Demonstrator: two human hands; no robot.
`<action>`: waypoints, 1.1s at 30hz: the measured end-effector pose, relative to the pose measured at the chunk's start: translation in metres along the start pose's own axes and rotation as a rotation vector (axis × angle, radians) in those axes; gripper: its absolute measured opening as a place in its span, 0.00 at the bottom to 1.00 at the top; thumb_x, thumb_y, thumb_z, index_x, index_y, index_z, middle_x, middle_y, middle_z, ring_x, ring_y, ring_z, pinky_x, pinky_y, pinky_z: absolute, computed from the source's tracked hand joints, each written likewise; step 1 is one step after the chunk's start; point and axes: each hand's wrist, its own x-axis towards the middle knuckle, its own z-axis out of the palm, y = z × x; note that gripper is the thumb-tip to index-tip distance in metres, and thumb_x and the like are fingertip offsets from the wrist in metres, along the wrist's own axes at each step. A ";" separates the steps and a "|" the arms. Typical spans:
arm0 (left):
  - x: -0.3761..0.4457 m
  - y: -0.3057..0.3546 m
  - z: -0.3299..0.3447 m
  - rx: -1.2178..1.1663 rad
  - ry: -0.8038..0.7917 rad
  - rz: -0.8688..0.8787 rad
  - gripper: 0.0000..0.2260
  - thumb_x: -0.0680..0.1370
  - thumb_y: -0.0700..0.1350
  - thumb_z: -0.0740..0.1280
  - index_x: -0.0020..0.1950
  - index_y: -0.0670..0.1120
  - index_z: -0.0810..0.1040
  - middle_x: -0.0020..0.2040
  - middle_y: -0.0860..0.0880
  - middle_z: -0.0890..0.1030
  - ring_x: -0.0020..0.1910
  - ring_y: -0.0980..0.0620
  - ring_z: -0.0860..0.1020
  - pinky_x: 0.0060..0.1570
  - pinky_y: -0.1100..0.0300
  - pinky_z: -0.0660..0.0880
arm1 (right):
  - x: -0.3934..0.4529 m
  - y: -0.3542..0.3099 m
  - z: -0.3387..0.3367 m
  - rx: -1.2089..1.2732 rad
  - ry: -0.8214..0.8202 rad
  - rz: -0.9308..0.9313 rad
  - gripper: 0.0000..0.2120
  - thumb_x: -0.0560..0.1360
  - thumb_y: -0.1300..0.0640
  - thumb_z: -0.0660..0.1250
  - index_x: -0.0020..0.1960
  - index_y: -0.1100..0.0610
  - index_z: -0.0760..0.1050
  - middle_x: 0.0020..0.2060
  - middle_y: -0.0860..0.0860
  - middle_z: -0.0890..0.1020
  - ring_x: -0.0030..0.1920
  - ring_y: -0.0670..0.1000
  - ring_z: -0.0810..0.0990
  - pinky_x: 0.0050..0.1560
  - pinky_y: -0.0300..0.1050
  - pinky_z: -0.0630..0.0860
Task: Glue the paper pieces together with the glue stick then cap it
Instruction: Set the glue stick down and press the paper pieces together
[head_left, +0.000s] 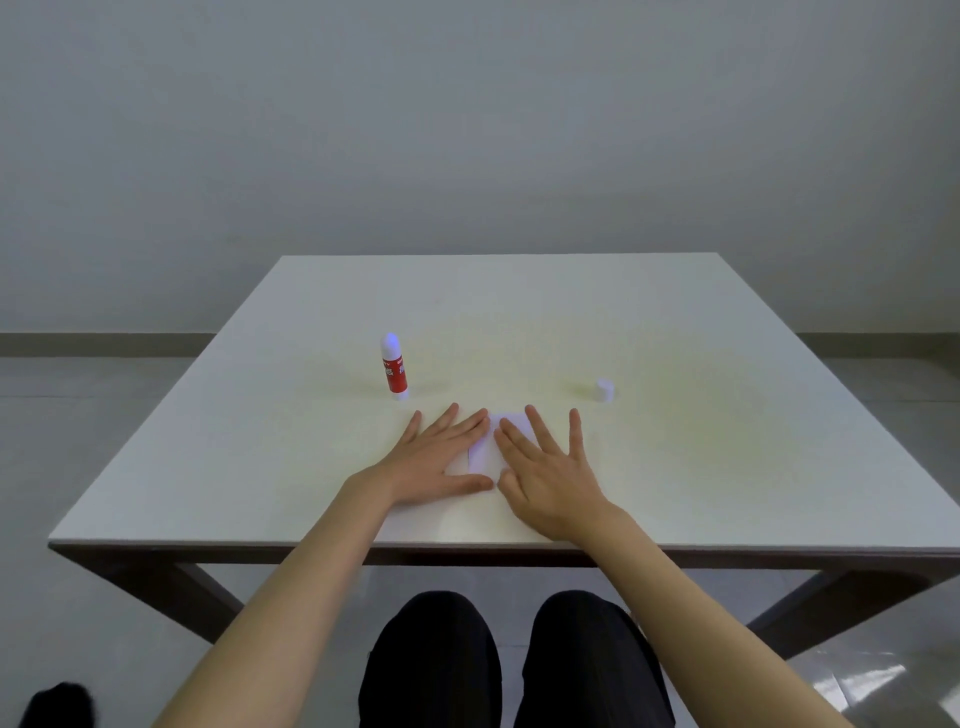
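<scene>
White paper pieces (485, 447) lie flat on the white table (727, 467) near its front middle, mostly covered by my hands. My left hand (439, 462) rests palm down on the paper's left part with fingers spread. Beside it, my right hand (550, 475) presses flat on the right part, fingers apart. A red and white glue stick (394, 370) stands upright and uncapped behind my left hand, its bluish glue tip exposed. Its small white cap (604, 390) stands apart on the table, behind and to the right of my right hand.
The table's front edge (467, 546) runs just under my forearms. A plain grey wall stands behind the table. My knees in dark trousers (511, 660) show below the edge.
</scene>
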 end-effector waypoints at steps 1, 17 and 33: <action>0.000 0.000 0.000 -0.006 -0.001 0.000 0.37 0.76 0.66 0.56 0.78 0.56 0.42 0.78 0.61 0.42 0.77 0.57 0.37 0.74 0.47 0.35 | 0.006 0.002 -0.002 -0.003 -0.018 0.032 0.28 0.80 0.48 0.42 0.78 0.55 0.44 0.78 0.48 0.48 0.77 0.54 0.37 0.69 0.64 0.27; -0.001 0.005 -0.003 -0.025 -0.017 -0.019 0.38 0.76 0.65 0.58 0.78 0.55 0.42 0.78 0.61 0.42 0.77 0.55 0.37 0.74 0.46 0.34 | 0.005 0.007 -0.006 0.005 -0.069 0.028 0.27 0.80 0.49 0.42 0.78 0.51 0.40 0.78 0.44 0.43 0.76 0.54 0.33 0.70 0.64 0.28; 0.000 0.002 -0.003 -0.032 -0.021 -0.001 0.40 0.74 0.66 0.59 0.78 0.55 0.41 0.78 0.61 0.41 0.77 0.56 0.36 0.74 0.46 0.34 | 0.004 0.004 0.001 0.034 -0.035 0.077 0.28 0.80 0.48 0.43 0.77 0.50 0.39 0.78 0.45 0.43 0.77 0.54 0.35 0.71 0.64 0.30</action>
